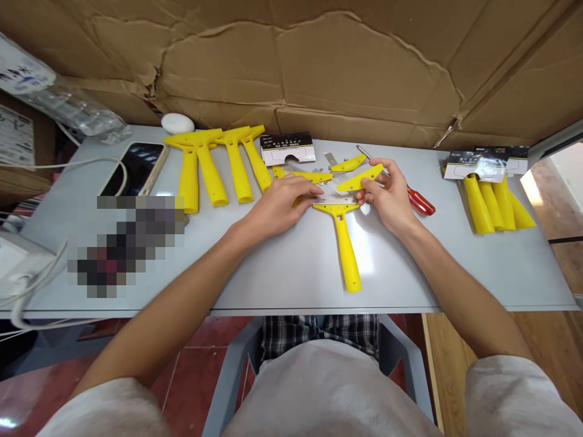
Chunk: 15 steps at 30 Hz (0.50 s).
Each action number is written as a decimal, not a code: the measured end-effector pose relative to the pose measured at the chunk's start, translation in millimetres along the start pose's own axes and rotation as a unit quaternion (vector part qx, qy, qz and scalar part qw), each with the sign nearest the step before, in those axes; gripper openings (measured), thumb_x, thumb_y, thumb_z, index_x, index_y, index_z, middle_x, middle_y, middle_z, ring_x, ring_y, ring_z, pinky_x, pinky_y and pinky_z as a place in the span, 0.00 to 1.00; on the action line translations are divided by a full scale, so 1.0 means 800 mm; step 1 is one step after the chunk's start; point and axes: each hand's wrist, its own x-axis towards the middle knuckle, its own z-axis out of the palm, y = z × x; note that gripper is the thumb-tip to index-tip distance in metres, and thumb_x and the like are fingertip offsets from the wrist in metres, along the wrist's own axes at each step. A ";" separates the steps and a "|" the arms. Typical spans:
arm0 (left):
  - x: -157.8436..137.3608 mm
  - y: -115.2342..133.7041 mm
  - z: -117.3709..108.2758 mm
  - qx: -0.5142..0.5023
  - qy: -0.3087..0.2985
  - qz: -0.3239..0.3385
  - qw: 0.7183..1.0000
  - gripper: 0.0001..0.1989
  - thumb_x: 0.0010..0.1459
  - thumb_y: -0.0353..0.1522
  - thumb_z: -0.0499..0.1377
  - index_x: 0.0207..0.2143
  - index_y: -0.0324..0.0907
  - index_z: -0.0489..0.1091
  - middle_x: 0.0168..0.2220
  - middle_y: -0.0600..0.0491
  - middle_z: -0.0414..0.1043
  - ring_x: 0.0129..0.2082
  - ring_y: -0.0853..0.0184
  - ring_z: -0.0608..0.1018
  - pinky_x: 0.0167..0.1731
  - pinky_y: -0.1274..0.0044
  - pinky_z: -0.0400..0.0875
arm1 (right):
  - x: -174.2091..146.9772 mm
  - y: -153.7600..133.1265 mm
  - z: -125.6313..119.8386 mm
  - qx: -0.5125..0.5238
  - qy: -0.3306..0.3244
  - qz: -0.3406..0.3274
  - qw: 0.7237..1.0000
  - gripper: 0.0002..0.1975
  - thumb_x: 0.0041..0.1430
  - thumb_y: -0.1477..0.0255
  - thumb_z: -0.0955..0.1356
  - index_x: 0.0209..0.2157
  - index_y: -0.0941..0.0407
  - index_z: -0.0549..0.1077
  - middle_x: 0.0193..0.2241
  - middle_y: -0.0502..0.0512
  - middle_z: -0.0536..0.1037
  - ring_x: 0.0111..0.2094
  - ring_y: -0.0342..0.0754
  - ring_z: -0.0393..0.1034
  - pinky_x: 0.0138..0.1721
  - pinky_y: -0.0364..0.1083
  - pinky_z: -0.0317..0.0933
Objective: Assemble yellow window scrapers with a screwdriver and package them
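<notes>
A yellow scraper handle lies on the table in front of me, its wide head away from me. Along that head rests a flat metal blade. My left hand has its thumb and fingertips closed at the blade's left end. Tilted just above the blade is a yellow cover plate, pinched by my right hand at its right part. Behind it are a second yellow cover plate and another yellow piece, among loose blades and small screws.
A red-handled screwdriver lies right of my right hand. Several yellow scrapers stand back left; more yellow handles with black-and-white cards lie right. A phone, a plastic bottle and cables are left. Cardboard walls the back.
</notes>
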 end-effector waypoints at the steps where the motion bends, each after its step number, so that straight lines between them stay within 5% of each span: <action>1: 0.000 0.000 -0.001 0.000 0.004 0.002 1.000 0.15 0.71 0.33 0.58 0.52 0.44 0.84 0.52 0.48 0.85 0.55 0.54 0.83 0.62 0.60 0.75 | 0.000 -0.001 -0.001 0.003 0.002 -0.002 1.000 0.25 0.64 0.53 0.76 0.54 0.44 0.64 0.41 0.49 0.77 0.31 0.46 0.77 0.32 0.49 0.76; 10: 0.004 0.011 0.002 0.036 -0.032 0.017 0.999 0.21 0.74 0.41 0.56 0.58 0.44 0.82 0.60 0.45 0.84 0.63 0.47 0.77 0.68 0.53 0.67 | 0.005 -0.011 -0.011 -0.020 0.034 -0.038 0.998 0.21 0.66 0.51 0.76 0.51 0.45 0.69 0.38 0.51 0.77 0.31 0.48 0.74 0.31 0.50 0.74; 15: 0.005 0.007 0.007 0.044 -0.023 0.023 0.998 0.22 0.76 0.40 0.53 0.58 0.45 0.83 0.59 0.46 0.84 0.61 0.47 0.77 0.65 0.54 0.68 | 0.015 -0.008 -0.039 -0.187 0.060 -0.089 0.976 0.19 0.68 0.53 0.74 0.53 0.48 0.74 0.39 0.54 0.77 0.33 0.52 0.76 0.32 0.52 0.73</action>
